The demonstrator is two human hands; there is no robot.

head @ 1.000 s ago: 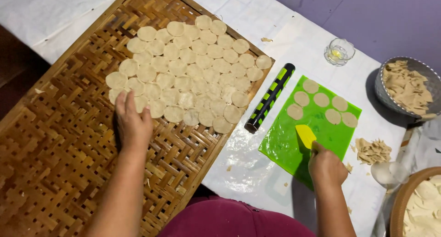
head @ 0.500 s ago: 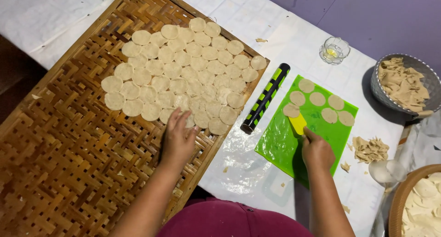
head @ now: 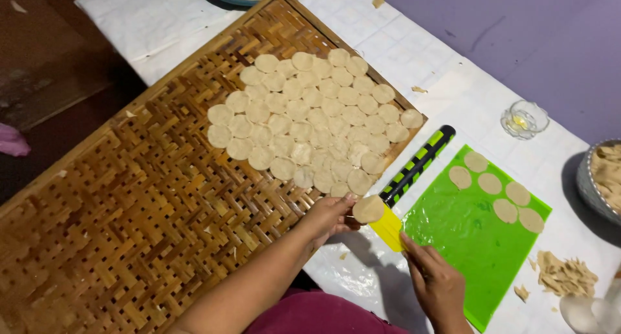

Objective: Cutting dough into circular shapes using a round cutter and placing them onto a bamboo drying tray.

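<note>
Woven bamboo tray (head: 116, 230) at left, lying across the white-covered tabletop (head: 453, 82); overlapping rows of pale dough discs (head: 310, 120) spread over its upper right part; left hand (head: 331, 216) at the tray's near right edge, fingers closed on a single dough disc (head: 369, 208); same disc resting on a yellow scraper (head: 388, 227), blade held level just off the tray edge; black-and-green rolling pin (head: 417, 164) lying diagonally just behind; right hand (head: 440, 283) below, fingers clamped on the scraper's lower end; green mat (head: 466, 237) further right, carrying five more discs (head: 498, 192) along its far edge; dough scraps (head: 566, 276) beside it; small glass dish (head: 524, 119) near the back.
</note>
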